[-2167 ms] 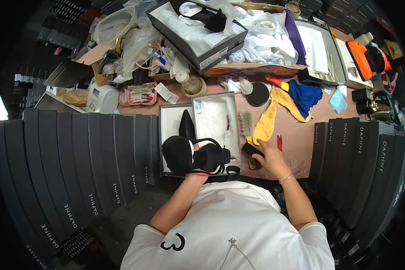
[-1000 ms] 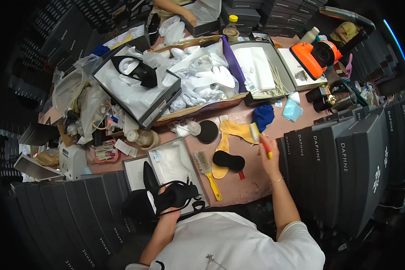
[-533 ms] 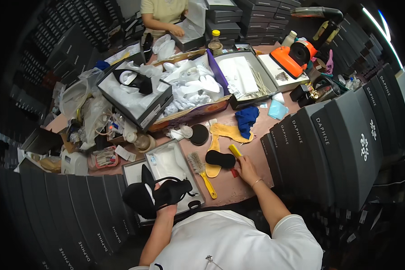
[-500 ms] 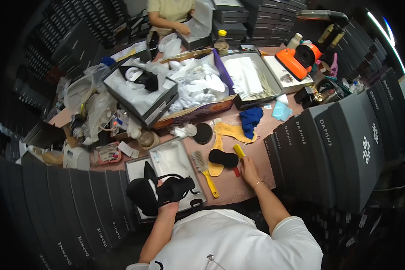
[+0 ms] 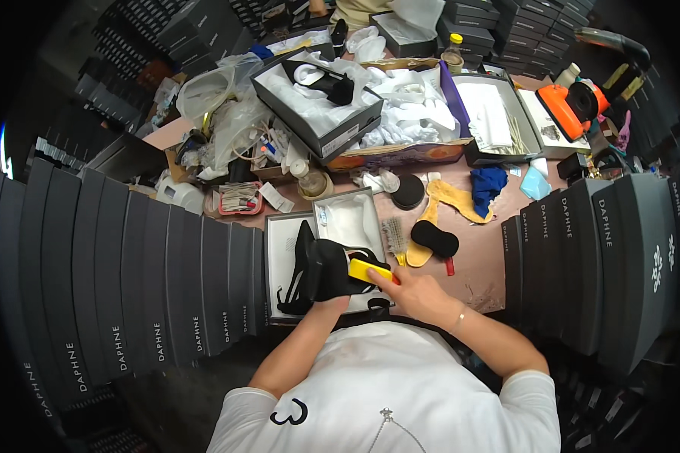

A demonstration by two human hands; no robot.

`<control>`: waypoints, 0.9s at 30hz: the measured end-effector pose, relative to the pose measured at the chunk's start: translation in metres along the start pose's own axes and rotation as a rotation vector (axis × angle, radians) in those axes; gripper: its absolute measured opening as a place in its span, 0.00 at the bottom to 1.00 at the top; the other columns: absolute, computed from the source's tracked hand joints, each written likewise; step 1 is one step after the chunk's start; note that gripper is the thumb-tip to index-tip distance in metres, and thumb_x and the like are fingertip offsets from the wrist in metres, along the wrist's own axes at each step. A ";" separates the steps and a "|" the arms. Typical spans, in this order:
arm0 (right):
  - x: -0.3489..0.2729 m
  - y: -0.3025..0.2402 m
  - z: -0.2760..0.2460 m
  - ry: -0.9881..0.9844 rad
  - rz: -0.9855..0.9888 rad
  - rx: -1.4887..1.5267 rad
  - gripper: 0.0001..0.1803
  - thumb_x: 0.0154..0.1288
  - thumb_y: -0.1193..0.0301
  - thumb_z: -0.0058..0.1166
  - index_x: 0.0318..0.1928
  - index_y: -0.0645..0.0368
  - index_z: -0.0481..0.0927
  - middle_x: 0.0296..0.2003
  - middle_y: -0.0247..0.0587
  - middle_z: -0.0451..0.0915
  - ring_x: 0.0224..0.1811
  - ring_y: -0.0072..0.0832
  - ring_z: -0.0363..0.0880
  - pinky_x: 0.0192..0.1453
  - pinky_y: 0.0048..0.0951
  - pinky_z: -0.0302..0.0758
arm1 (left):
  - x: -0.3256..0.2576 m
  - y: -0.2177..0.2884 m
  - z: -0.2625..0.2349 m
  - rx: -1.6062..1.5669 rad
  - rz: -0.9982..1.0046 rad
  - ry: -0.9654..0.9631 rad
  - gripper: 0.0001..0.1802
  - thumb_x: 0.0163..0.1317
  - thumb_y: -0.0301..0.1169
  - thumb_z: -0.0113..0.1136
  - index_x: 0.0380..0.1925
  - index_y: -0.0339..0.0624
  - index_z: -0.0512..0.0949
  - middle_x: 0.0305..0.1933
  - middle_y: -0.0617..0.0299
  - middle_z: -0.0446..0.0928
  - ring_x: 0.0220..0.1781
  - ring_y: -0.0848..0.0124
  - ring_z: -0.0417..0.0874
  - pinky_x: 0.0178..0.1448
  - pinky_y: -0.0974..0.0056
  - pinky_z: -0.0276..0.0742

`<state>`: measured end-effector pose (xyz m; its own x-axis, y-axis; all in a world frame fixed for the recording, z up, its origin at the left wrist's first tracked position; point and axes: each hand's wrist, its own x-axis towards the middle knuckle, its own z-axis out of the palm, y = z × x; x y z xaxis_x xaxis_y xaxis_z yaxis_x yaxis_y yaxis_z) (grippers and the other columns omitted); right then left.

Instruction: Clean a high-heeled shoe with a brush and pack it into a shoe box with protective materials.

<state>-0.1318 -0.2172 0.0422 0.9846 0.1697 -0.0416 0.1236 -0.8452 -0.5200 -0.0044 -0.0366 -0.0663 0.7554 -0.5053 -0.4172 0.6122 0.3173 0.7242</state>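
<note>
My left hand grips a black shoe, its fingers mostly hidden behind it. The shoe is held over an open shoe box with a pale inside. My right hand is closed on a flat yellow tool with a bit of red near my fingers. The tool's front end lies at the shoe's side; whether it touches, I cannot tell. Beside the held shoe, a second black strappy shoe lies in the box. The box's white-lined other half is just beyond.
A bristle brush, a black oval pad or brush, yellow cloth, blue cloth and round black disc lie ahead. Rows of grey shoe boxes flank me. An orange machine stands far right.
My right hand has lifted the yellow tool from the table's right and brought it to the held shoe. My left hand has turned the shoe. The whole view has shifted.
</note>
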 end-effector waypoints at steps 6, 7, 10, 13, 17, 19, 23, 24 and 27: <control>0.025 0.003 0.068 -0.007 0.078 -0.085 0.22 0.61 0.70 0.51 0.58 0.58 0.73 0.42 0.54 0.73 0.29 0.44 0.80 0.29 0.41 0.78 | -0.007 0.026 0.031 0.118 -0.044 0.368 0.18 0.68 0.40 0.50 0.47 0.39 0.78 0.44 0.61 0.80 0.40 0.72 0.81 0.45 0.68 0.78; 0.034 -0.008 0.074 -0.049 0.080 0.091 0.18 0.63 0.71 0.50 0.53 0.59 0.75 0.42 0.57 0.76 0.26 0.47 0.79 0.27 0.39 0.76 | -0.006 0.025 0.017 0.209 0.029 0.269 0.17 0.68 0.40 0.50 0.45 0.38 0.79 0.42 0.62 0.81 0.40 0.73 0.80 0.45 0.68 0.78; 0.031 -0.020 0.005 -0.525 0.298 0.975 0.17 0.71 0.65 0.50 0.57 0.57 0.75 0.23 0.35 0.71 0.21 0.26 0.72 0.25 0.31 0.70 | -0.005 0.041 -0.024 0.274 0.003 0.007 0.17 0.69 0.39 0.48 0.42 0.36 0.77 0.39 0.57 0.80 0.41 0.69 0.82 0.45 0.67 0.80; 0.017 0.000 0.004 -0.211 0.060 1.052 0.26 0.70 0.68 0.50 0.67 0.52 0.68 0.23 0.40 0.72 0.17 0.32 0.70 0.22 0.32 0.69 | -0.014 0.046 -0.016 -0.052 0.071 -0.102 0.14 0.71 0.38 0.48 0.46 0.39 0.73 0.45 0.57 0.78 0.46 0.67 0.80 0.54 0.63 0.78; 0.039 -0.009 0.080 0.160 0.017 0.269 0.28 0.68 0.68 0.49 0.68 0.55 0.65 0.36 0.57 0.80 0.29 0.53 0.79 0.35 0.42 0.75 | 0.002 0.046 -0.018 0.492 0.293 -0.104 0.16 0.72 0.36 0.43 0.47 0.37 0.74 0.42 0.59 0.79 0.43 0.70 0.81 0.49 0.66 0.79; 0.046 -0.024 0.054 -0.107 0.064 0.627 0.28 0.70 0.66 0.48 0.69 0.53 0.64 0.45 0.55 0.80 0.31 0.49 0.81 0.40 0.38 0.77 | -0.007 0.057 -0.015 0.326 0.169 -0.064 0.16 0.71 0.36 0.43 0.45 0.36 0.75 0.39 0.59 0.80 0.42 0.72 0.81 0.48 0.68 0.78; 0.033 -0.006 0.019 -0.207 -0.110 0.637 0.28 0.70 0.63 0.49 0.69 0.45 0.65 0.36 0.48 0.79 0.28 0.42 0.81 0.36 0.39 0.76 | 0.005 0.045 -0.049 -0.089 0.127 -0.158 0.21 0.70 0.43 0.48 0.47 0.34 0.76 0.42 0.56 0.81 0.44 0.67 0.83 0.52 0.64 0.79; 0.035 -0.017 0.003 -0.136 -0.068 0.329 0.28 0.69 0.62 0.50 0.69 0.43 0.65 0.34 0.46 0.78 0.26 0.40 0.80 0.33 0.39 0.76 | -0.004 0.048 -0.036 -0.011 0.147 -0.083 0.22 0.70 0.43 0.48 0.47 0.34 0.76 0.43 0.55 0.81 0.45 0.66 0.83 0.53 0.63 0.79; 0.028 -0.002 0.011 0.043 -0.108 -0.056 0.29 0.68 0.63 0.52 0.69 0.39 0.64 0.29 0.45 0.73 0.23 0.36 0.77 0.27 0.35 0.75 | -0.012 0.057 -0.008 -0.101 0.083 -0.046 0.15 0.64 0.37 0.55 0.42 0.36 0.78 0.38 0.57 0.82 0.40 0.68 0.84 0.48 0.64 0.82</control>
<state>-0.1063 -0.2048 0.0328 0.9695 0.2399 0.0492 0.2344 -0.8503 -0.4712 0.0232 -0.0063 -0.0248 0.7946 -0.5091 -0.3308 0.5700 0.4379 0.6952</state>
